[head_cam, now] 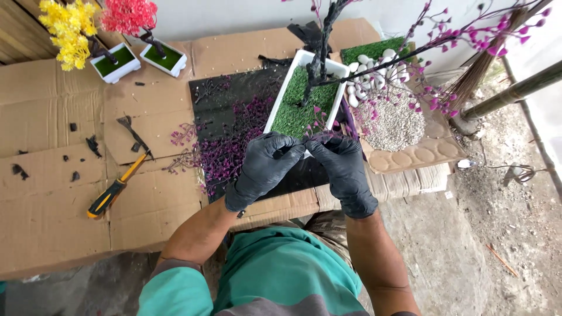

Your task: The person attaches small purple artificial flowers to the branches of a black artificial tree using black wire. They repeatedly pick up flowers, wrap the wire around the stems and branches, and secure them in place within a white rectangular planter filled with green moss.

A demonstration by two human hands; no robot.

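Both my hands wear black gloves and meet over the near end of a white rectangular pot (280, 102). My left hand (263, 165) and my right hand (341, 167) pinch a small sprig of purple artificial blossoms (320, 136) between their fingertips. The pot holds green artificial grass (301, 105) and a black tree trunk (319, 58) whose branches carry purple blossoms (462, 35) spreading right. A pile of loose purple blossom sprigs (225, 146) lies on a black sheet (234, 88) left of the pot.
A hammer with orange and black handle (117, 184) lies on flattened cardboard (52, 199) at left. Two small white pots with a yellow tree (67, 29) and a red tree (130, 14) stand at back left. A tray of gravel and white pebbles (392, 123) sits right. Bare ground lies beyond.
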